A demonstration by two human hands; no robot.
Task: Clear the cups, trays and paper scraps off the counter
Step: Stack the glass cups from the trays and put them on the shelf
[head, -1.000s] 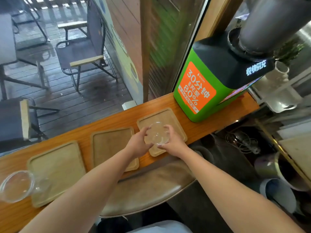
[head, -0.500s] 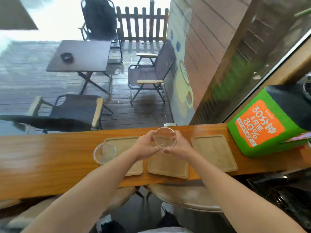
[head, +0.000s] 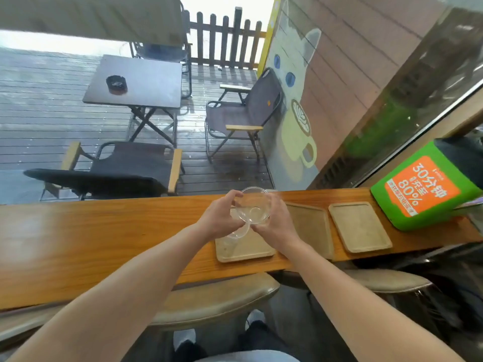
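A clear plastic cup [head: 253,205] is tilted toward me, held between my left hand [head: 220,218] and my right hand [head: 274,226]. Its base meets the rim of a second clear cup [head: 236,234], which stands on the leftmost wooden tray [head: 245,249]; whether my left hand touches that cup I cannot tell. Two more wooden trays lie to the right on the long wooden counter [head: 91,239]: the middle tray [head: 311,226], partly hidden by my right forearm, and the right tray [head: 359,226]. No paper scraps are visible.
A green and orange device [head: 423,189] stands at the counter's right end. Padded stools [head: 214,299] sit under the counter's near edge. Beyond the window are a deck, folding chairs and a dark table [head: 136,82] with an ashtray.
My head and both hands have moved left along the counter with the clear cup. The cup now sits over the second cup on the left tray, which was apart from it before.
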